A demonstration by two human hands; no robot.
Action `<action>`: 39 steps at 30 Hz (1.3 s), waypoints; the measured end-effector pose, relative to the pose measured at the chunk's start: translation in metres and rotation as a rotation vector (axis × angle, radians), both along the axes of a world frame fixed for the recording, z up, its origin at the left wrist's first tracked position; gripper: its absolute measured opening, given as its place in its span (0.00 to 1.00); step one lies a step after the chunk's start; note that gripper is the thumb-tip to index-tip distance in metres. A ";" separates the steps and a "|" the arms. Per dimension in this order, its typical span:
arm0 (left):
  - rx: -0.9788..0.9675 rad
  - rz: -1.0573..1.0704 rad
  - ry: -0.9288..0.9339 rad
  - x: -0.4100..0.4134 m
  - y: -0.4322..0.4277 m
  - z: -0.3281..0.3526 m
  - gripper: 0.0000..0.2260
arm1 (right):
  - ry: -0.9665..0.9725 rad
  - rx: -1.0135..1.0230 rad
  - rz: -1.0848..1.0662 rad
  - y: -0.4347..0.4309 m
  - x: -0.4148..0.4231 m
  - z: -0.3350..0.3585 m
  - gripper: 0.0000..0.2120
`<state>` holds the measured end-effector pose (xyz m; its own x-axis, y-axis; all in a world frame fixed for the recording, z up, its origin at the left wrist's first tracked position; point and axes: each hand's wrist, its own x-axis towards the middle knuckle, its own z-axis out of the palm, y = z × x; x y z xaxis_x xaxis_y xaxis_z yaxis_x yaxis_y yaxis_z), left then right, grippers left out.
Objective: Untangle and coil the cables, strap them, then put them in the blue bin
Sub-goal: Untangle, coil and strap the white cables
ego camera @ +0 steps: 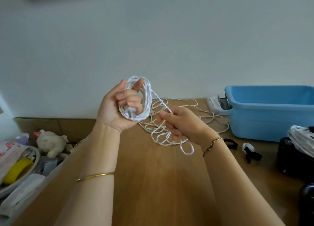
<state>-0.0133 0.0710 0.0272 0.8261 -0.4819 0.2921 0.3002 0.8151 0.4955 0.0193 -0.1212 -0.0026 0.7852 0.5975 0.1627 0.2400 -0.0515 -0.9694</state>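
Note:
My left hand (117, 105) is raised above the wooden table (153, 183) and grips a coil of white twisted cable (146, 98) with its white plug at the bottom. A strand runs from the coil down to my right hand (180, 124), which pinches it between thumb and fingers. Below and behind that hand, the loose part of the cable (163, 134) lies in tangled loops on the table. The blue bin (265, 113) stands at the right, open-topped. Black straps (251, 153) lie on the table in front of the bin.
A second white cable bundle (300, 139) rests on a dark object at the right edge. A white power strip (214, 105) sits left of the bin. Off the table's left side is clutter: a plush toy (51, 144), a yellow tape roll (18, 169), papers.

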 end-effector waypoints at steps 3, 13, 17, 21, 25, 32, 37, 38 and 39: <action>-0.198 0.360 0.123 -0.005 -0.004 0.005 0.15 | 0.043 -0.002 0.045 0.004 -0.002 0.000 0.11; 0.111 1.102 0.009 0.010 -0.025 0.001 0.09 | 0.139 -0.112 0.194 0.009 -0.008 0.005 0.11; 0.710 1.501 -0.134 0.012 -0.029 -0.010 0.04 | 0.099 -0.210 0.100 0.006 -0.008 0.010 0.13; 1.259 1.608 -0.362 0.013 -0.037 -0.017 0.05 | -0.002 -0.218 -0.012 0.001 -0.005 0.016 0.11; 1.453 1.675 -0.400 0.014 -0.040 -0.019 0.09 | -0.037 -0.222 -0.190 -0.002 -0.002 0.015 0.09; 1.812 1.538 -0.180 0.017 -0.016 -0.027 0.15 | 0.025 0.085 -0.536 -0.017 0.009 0.018 0.14; 1.975 1.283 -0.233 0.009 -0.022 -0.023 0.20 | 0.255 0.731 -0.519 -0.022 0.007 0.028 0.15; 1.986 1.163 -0.254 0.006 -0.024 -0.022 0.19 | 0.261 0.819 -0.516 -0.021 0.007 0.029 0.15; 2.019 1.038 -0.282 0.005 -0.026 -0.023 0.14 | 0.255 0.876 -0.528 -0.020 0.005 0.030 0.15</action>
<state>-0.0087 0.0453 0.0046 0.9419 0.2168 0.2566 0.0474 -0.8420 0.5374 0.0246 -0.1411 0.0270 0.9831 -0.0769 0.1659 0.1755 0.6529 -0.7368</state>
